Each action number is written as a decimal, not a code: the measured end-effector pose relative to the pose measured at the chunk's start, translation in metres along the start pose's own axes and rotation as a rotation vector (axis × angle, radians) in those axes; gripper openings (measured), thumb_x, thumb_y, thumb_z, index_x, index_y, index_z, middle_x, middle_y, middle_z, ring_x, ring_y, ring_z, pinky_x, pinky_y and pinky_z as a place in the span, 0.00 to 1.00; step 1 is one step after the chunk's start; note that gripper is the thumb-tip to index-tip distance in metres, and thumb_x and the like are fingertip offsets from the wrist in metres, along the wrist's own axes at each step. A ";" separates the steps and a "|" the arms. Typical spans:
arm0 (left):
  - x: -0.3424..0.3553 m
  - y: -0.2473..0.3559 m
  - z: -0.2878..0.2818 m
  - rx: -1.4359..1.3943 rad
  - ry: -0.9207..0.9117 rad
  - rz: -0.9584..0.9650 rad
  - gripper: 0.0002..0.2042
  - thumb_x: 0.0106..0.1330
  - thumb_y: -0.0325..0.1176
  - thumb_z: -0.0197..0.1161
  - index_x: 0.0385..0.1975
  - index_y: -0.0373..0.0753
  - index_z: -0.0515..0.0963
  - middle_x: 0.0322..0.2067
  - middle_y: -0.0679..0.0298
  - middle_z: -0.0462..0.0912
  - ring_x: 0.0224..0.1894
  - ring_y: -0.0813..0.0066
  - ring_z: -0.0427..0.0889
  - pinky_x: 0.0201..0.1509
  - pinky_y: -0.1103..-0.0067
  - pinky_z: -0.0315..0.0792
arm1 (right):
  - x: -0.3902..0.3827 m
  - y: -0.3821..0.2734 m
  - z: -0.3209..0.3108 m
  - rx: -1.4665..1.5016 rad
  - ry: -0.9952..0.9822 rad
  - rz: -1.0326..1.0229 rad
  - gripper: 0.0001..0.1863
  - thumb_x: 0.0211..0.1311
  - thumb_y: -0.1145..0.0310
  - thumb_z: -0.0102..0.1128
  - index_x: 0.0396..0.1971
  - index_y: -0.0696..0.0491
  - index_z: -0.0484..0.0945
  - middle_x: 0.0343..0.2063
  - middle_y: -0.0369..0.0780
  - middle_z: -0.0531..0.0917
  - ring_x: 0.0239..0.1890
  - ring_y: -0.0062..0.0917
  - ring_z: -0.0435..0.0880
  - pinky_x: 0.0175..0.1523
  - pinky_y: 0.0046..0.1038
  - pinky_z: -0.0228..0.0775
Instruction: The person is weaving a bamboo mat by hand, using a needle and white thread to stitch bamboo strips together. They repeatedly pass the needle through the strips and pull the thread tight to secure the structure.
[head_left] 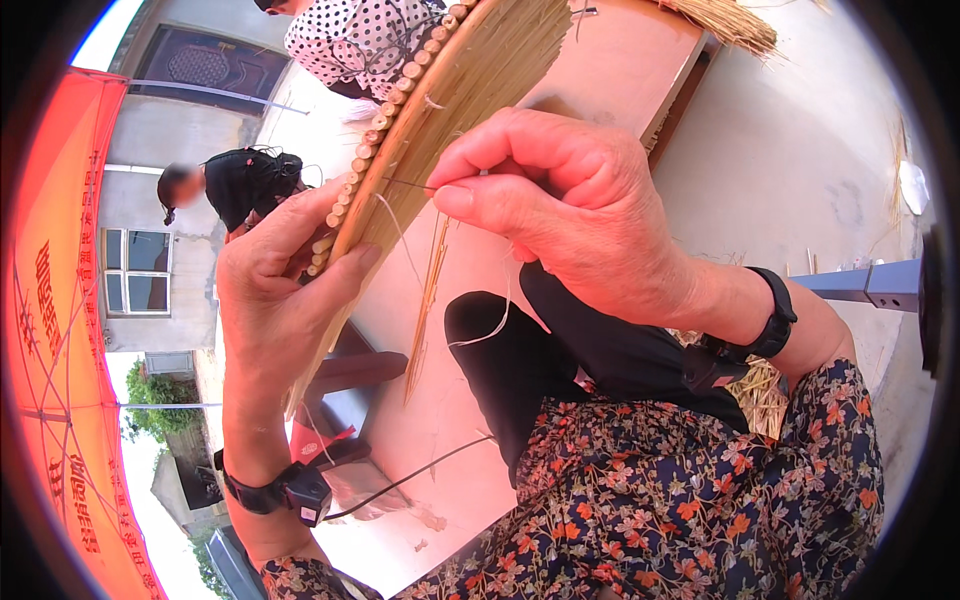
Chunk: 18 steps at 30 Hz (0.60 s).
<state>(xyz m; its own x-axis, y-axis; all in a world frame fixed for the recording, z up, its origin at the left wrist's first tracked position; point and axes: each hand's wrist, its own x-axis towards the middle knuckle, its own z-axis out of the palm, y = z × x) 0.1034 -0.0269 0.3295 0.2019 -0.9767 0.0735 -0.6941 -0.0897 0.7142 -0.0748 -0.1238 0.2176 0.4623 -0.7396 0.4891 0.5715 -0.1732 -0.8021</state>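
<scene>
My left hand is closed round the lower end of a flat straw panel, fingers behind and thumb in front. A pale band runs along its edge, beside a row of round cut stalk ends. Between thumb and forefinger, my right hand pinches a thin dark needle, pointing left with its tip at the band. A pale thread loops from the band, and more thread hangs below my right hand. Loose straw stalks dangle under the panel.
Beyond the panel are a person in a polka-dot top and another in black. A straw bundle lies at the upper right. A grey metal bar is at the right, a red canopy at the left. A black cable trails from my left wrist.
</scene>
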 end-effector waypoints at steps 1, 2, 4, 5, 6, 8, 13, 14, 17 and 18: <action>-0.001 0.002 -0.005 -0.013 -0.026 0.004 0.24 0.57 0.13 0.67 0.57 0.28 0.79 0.45 0.65 0.83 0.47 0.82 0.81 0.53 0.85 0.74 | 0.006 0.000 0.003 0.031 -0.004 -0.010 0.06 0.68 0.76 0.60 0.40 0.59 0.84 0.27 0.29 0.81 0.22 0.06 0.70 0.25 0.13 0.60; 0.000 0.003 -0.011 -0.005 -0.060 0.020 0.24 0.57 0.13 0.67 0.57 0.28 0.79 0.45 0.65 0.83 0.48 0.82 0.80 0.53 0.84 0.73 | 0.010 0.000 0.005 0.013 -0.031 -0.046 0.07 0.69 0.75 0.59 0.42 0.58 0.84 0.26 0.28 0.80 0.22 0.07 0.69 0.26 0.13 0.61; 0.003 0.001 -0.022 0.001 -0.129 0.047 0.25 0.56 0.13 0.67 0.57 0.28 0.79 0.45 0.65 0.82 0.49 0.82 0.80 0.55 0.84 0.73 | 0.012 0.001 0.010 0.046 -0.013 -0.028 0.07 0.67 0.73 0.60 0.39 0.59 0.83 0.27 0.34 0.81 0.28 0.12 0.75 0.34 0.19 0.68; 0.006 0.002 -0.027 0.034 -0.148 0.044 0.25 0.56 0.13 0.68 0.57 0.28 0.79 0.45 0.66 0.82 0.49 0.82 0.80 0.55 0.83 0.73 | 0.012 0.002 0.011 0.062 -0.004 -0.019 0.07 0.66 0.72 0.61 0.38 0.60 0.82 0.27 0.37 0.82 0.31 0.15 0.77 0.38 0.21 0.71; 0.008 0.002 -0.029 0.066 -0.165 0.041 0.25 0.56 0.14 0.68 0.57 0.28 0.79 0.45 0.66 0.82 0.49 0.82 0.80 0.55 0.83 0.73 | 0.011 0.005 0.011 0.061 -0.008 -0.020 0.07 0.66 0.72 0.60 0.39 0.60 0.82 0.27 0.37 0.83 0.32 0.16 0.78 0.38 0.22 0.72; 0.013 -0.002 -0.035 0.059 -0.170 0.032 0.24 0.56 0.15 0.68 0.57 0.27 0.78 0.46 0.65 0.83 0.49 0.81 0.81 0.54 0.83 0.74 | 0.009 0.013 0.011 0.050 -0.017 -0.039 0.08 0.67 0.73 0.60 0.41 0.59 0.83 0.28 0.36 0.83 0.31 0.16 0.78 0.37 0.21 0.71; 0.025 -0.001 -0.049 0.046 -0.156 0.003 0.25 0.57 0.17 0.69 0.57 0.26 0.77 0.45 0.61 0.85 0.46 0.81 0.83 0.51 0.82 0.77 | 0.016 0.017 0.014 0.029 -0.043 -0.065 0.09 0.68 0.73 0.59 0.44 0.59 0.84 0.30 0.37 0.84 0.32 0.17 0.80 0.38 0.21 0.71; 0.026 0.001 -0.051 0.045 -0.151 -0.007 0.25 0.57 0.18 0.70 0.57 0.26 0.77 0.45 0.62 0.85 0.45 0.81 0.83 0.51 0.83 0.77 | 0.018 0.015 0.017 0.048 -0.050 -0.046 0.09 0.67 0.73 0.59 0.43 0.60 0.84 0.31 0.40 0.86 0.34 0.20 0.82 0.40 0.23 0.73; 0.031 0.002 -0.052 0.063 -0.162 0.002 0.25 0.57 0.19 0.70 0.57 0.26 0.77 0.44 0.62 0.86 0.44 0.81 0.83 0.50 0.83 0.77 | 0.024 0.013 0.020 0.048 -0.049 -0.023 0.10 0.67 0.72 0.59 0.43 0.61 0.83 0.33 0.44 0.87 0.36 0.25 0.86 0.43 0.25 0.76; 0.030 0.003 -0.053 0.079 -0.166 0.004 0.24 0.57 0.19 0.70 0.57 0.27 0.77 0.44 0.62 0.86 0.44 0.81 0.83 0.49 0.83 0.77 | 0.026 0.014 0.022 0.043 -0.049 -0.029 0.10 0.67 0.72 0.59 0.43 0.61 0.84 0.33 0.45 0.87 0.36 0.26 0.86 0.43 0.26 0.76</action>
<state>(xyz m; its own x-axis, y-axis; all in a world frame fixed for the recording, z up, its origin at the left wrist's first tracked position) 0.1446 -0.0462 0.3706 0.0864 -0.9953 -0.0447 -0.7479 -0.0945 0.6571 -0.0399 -0.1304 0.2269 0.4772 -0.7018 0.5289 0.6134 -0.1650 -0.7724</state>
